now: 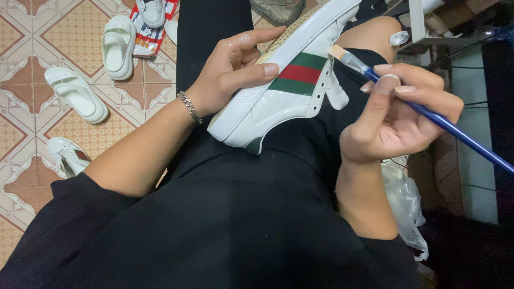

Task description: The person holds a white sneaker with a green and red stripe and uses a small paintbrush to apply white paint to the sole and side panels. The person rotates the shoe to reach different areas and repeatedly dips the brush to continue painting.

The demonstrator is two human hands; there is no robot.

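While the left hand (235, 69) grips a white sneaker (289, 80) on the lap, thumb across its side, the right hand (399, 115) pinches a blue paintbrush (444, 124), bristles touching the lace edge. 2 white sandals (96, 69) lie on the floor (32, 53).

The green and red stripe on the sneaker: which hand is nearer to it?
Left. The left hand grips the sneaker, thumb tip touching the stripe. The right hand is off to the side, holding a brush whose tip is near the stripe.
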